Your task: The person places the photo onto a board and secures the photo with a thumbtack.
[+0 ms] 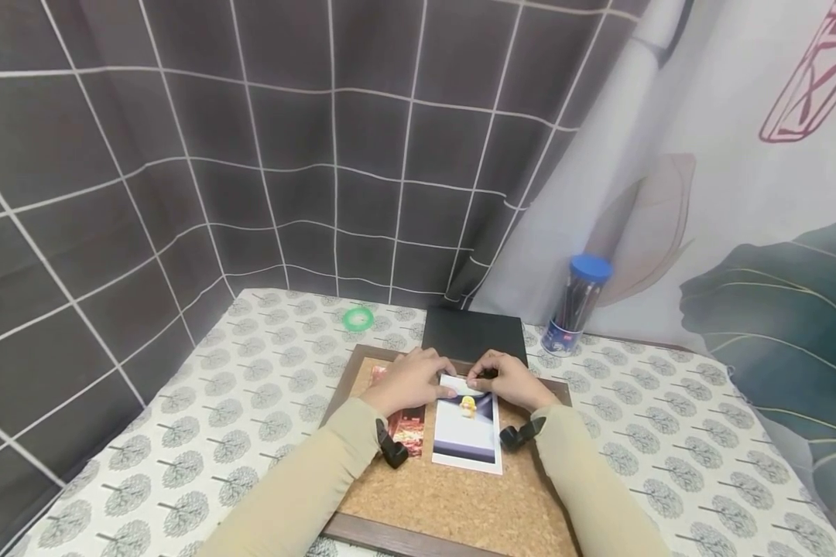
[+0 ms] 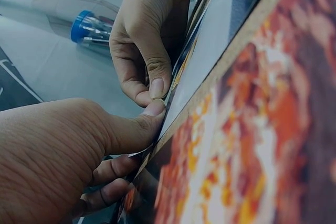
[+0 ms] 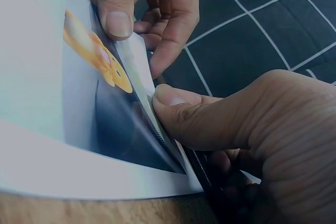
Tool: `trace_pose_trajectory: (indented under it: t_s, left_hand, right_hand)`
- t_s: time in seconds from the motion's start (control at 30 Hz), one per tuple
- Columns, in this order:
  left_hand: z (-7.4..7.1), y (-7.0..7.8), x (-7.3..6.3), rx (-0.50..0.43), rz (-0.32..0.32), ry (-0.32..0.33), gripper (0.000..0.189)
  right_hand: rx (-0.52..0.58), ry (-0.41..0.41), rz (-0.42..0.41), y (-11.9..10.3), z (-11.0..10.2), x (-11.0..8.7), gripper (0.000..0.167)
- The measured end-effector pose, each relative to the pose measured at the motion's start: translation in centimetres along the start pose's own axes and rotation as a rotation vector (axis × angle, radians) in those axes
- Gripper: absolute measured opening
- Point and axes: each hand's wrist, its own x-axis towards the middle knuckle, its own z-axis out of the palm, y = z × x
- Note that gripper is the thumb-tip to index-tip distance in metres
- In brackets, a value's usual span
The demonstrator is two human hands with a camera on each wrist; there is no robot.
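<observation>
A white-bordered photo print [image 1: 463, 439] with a small yellow figure lies on a framed corkboard [image 1: 453, 503]. Along its top edge runs a pale, see-through strip of tape [image 3: 137, 66], with a jagged end visible in the right wrist view. My left hand [image 1: 411, 381] holds the strip's left part, thumb on the print side and fingers behind. From the other side, my right hand [image 1: 512, 379] pinches the strip's edge between thumb and index finger. A reddish picture [image 1: 409, 430] is on the board, partly covered by my left hand and wrist.
Behind the board lies a flat black object [image 1: 474, 331]. A green tape roll [image 1: 358, 319] rests at the back left. Toward the back right stands a clear, blue-lidded jar [image 1: 573, 305] with dark sticks inside. A tree-patterned cloth [image 1: 237, 433] covers the table, with curtains [image 1: 286, 155] around it.
</observation>
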Motion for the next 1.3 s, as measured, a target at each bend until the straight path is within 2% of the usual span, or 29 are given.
trace_pose_trajectory:
  t_s: [0.53, 0.8, 1.3]
  left_hand:
    - [-0.29, -0.23, 0.25, 0.022, 0.018, -0.006, 0.038]
    - [-0.29, -0.06, 0.05, 0.005, 0.005, -0.017, 0.038]
    - [0.03, -0.34, 0.19, 0.015, 0.012, -0.006, 0.038]
  right_hand:
    - [-0.008, 0.004, 0.01, -0.24, -0.21, 0.3, 0.007]
    - [-0.014, 0.02, 0.023, -0.35, 0.06, 0.08, 0.008]
    - [-0.039, 0.021, -0.004, -0.12, 0.06, 0.21, 0.008]
